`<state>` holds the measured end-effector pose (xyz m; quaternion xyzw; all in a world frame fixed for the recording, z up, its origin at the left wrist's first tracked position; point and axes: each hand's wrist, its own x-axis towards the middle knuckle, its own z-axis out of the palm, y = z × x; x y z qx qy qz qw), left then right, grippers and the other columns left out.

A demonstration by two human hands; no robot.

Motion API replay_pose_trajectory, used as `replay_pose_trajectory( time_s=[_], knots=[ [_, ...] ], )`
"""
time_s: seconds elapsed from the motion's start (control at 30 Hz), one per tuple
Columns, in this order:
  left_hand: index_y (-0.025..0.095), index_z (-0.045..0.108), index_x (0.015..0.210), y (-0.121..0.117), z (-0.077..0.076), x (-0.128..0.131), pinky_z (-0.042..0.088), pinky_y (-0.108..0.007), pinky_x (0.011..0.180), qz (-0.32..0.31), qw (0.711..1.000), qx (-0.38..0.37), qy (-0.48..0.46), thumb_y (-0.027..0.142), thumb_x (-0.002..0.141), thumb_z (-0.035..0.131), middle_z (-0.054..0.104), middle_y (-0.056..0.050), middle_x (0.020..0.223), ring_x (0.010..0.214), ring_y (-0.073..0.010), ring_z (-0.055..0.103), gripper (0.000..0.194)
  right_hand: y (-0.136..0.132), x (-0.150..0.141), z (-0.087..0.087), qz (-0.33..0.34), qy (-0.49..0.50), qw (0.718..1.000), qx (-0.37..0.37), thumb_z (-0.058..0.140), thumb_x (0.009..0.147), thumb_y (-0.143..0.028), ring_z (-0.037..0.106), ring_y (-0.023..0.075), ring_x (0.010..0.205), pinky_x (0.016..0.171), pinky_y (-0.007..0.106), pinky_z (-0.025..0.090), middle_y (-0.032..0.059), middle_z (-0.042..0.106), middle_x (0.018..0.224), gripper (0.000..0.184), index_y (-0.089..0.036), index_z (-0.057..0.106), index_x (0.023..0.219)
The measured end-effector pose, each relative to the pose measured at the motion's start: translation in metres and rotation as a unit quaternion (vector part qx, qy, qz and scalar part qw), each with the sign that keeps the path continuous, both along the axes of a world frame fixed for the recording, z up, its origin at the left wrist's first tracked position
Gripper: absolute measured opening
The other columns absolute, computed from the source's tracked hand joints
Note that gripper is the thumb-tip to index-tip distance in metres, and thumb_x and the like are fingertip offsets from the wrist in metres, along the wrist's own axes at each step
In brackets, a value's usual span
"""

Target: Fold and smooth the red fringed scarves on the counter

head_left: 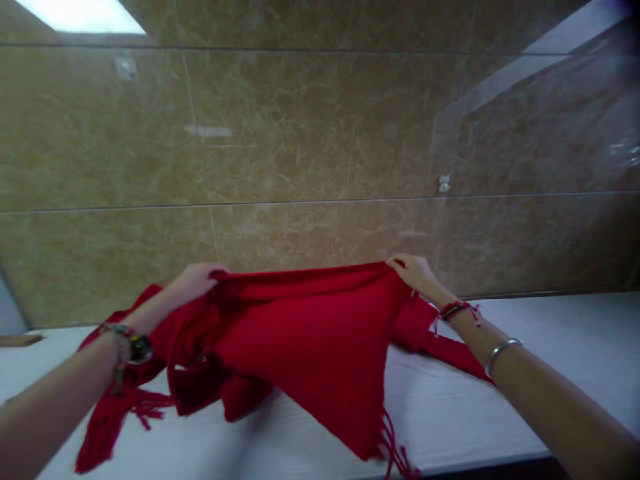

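Note:
A red scarf (310, 340) with fringed ends is stretched between my two hands above a white table (525, 393). My left hand (193, 280) is closed on the scarf's upper edge at the left. At the right end of that edge my right hand (415, 273) pinches the cloth. The scarf's middle hangs in a triangle whose fringed tip reaches the table's front edge. More of the scarf lies bunched on the table under my left forearm. Bracelets sit on both wrists.
A brown marble-tiled wall (320, 147) rises directly behind the table. A small wooden object (17, 340) shows at the far left edge. The table's front edge runs along the bottom right.

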<state>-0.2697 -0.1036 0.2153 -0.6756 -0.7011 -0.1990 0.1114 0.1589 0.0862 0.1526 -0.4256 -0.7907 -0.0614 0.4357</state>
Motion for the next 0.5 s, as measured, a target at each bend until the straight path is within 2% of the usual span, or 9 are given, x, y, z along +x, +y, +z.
replay_pose_trajectory(
  time_s=[0.03, 0.1, 0.13, 0.2, 0.27, 0.33, 0.43, 0.5],
  knots=[
    [0.013, 0.065, 0.085, 0.002, -0.025, 0.002, 0.043, -0.027, 0.078, -0.022, 0.999, -0.030, -0.009, 0.017, 0.064, 0.047, 0.067, 0.000, 0.083, 0.079, -0.0157, 0.058, 0.028, 0.005, 0.001, -0.021, 0.005, -0.040, 0.998, -0.041, 0.046, 0.079, -0.022, 0.061, 0.0187, 0.076, 0.068, 0.027, 0.042, 0.0075, 0.068, 0.082, 0.020, -0.018, 0.066, 0.077],
    [0.017, 0.067, 0.076, 0.010, -0.069, 0.006, 0.045, -0.022, 0.065, -0.059, 0.993, -0.098, -0.035, 0.027, 0.061, 0.054, 0.067, 0.000, 0.071, 0.066, -0.0153, 0.059, 0.022, 0.011, 0.005, -0.056, 0.010, -0.066, 0.996, -0.067, 0.048, 0.077, -0.020, 0.062, 0.0196, 0.071, 0.065, 0.027, 0.042, 0.0090, 0.068, 0.077, 0.020, -0.017, 0.067, 0.072],
    [0.018, 0.067, 0.077, 0.016, -0.087, 0.008, 0.045, -0.022, 0.061, -0.082, 0.981, -0.161, -0.073, 0.029, 0.060, 0.054, 0.067, 0.000, 0.069, 0.064, -0.0157, 0.058, 0.024, 0.012, 0.007, -0.069, 0.012, -0.077, 0.994, -0.076, 0.049, 0.076, -0.019, 0.062, 0.0197, 0.069, 0.064, 0.026, 0.042, 0.0089, 0.068, 0.074, 0.019, -0.017, 0.067, 0.069],
    [0.019, 0.066, 0.073, 0.031, -0.112, 0.014, 0.043, -0.023, 0.054, -0.089, 0.963, -0.231, -0.110, 0.031, 0.057, 0.055, 0.065, 0.001, 0.060, 0.057, -0.0160, 0.057, 0.023, 0.015, 0.010, -0.086, 0.014, -0.090, 0.992, -0.089, 0.052, 0.074, -0.019, 0.062, 0.0193, 0.067, 0.062, 0.026, 0.042, 0.0081, 0.068, 0.071, 0.017, -0.017, 0.067, 0.066],
    [0.019, 0.065, 0.069, 0.048, -0.125, 0.026, 0.042, -0.024, 0.052, -0.085, 0.959, -0.244, -0.118, 0.029, 0.055, 0.055, 0.062, 0.001, 0.056, 0.053, -0.0165, 0.055, 0.020, 0.016, 0.010, -0.093, 0.013, -0.093, 0.991, -0.097, 0.053, 0.074, -0.019, 0.062, 0.0184, 0.067, 0.063, 0.025, 0.042, 0.0071, 0.068, 0.072, 0.015, -0.018, 0.067, 0.067],
    [0.019, 0.064, 0.069, 0.066, -0.132, 0.048, 0.042, -0.025, 0.057, -0.092, 0.964, -0.220, -0.115, 0.032, 0.058, 0.055, 0.064, -0.002, 0.061, 0.057, -0.0177, 0.056, 0.020, 0.019, 0.004, -0.095, 0.006, -0.080, 0.992, -0.099, 0.052, 0.075, -0.021, 0.062, 0.0176, 0.069, 0.064, 0.024, 0.042, 0.0066, 0.068, 0.074, 0.016, -0.018, 0.067, 0.070],
    [0.020, 0.063, 0.088, 0.088, -0.143, 0.097, 0.043, -0.029, 0.073, -0.139, 0.967, -0.177, -0.118, 0.040, 0.068, 0.051, 0.066, -0.006, 0.088, 0.078, -0.0206, 0.059, 0.031, 0.023, -0.011, -0.095, -0.010, -0.037, 0.995, -0.091, 0.047, 0.079, -0.023, 0.061, 0.0168, 0.072, 0.066, 0.025, 0.043, 0.0063, 0.068, 0.079, 0.020, -0.017, 0.066, 0.076],
    [0.019, 0.057, 0.105, 0.099, -0.154, 0.130, 0.039, -0.032, 0.086, -0.214, 0.965, -0.091, -0.124, 0.040, 0.066, 0.057, 0.059, -0.010, 0.110, 0.099, -0.0235, 0.054, 0.045, 0.025, -0.023, -0.091, -0.026, -0.004, 0.997, -0.079, 0.043, 0.081, -0.024, 0.061, 0.0170, 0.077, 0.070, 0.026, 0.043, 0.0072, 0.067, 0.085, 0.024, -0.016, 0.065, 0.082]
  ],
)
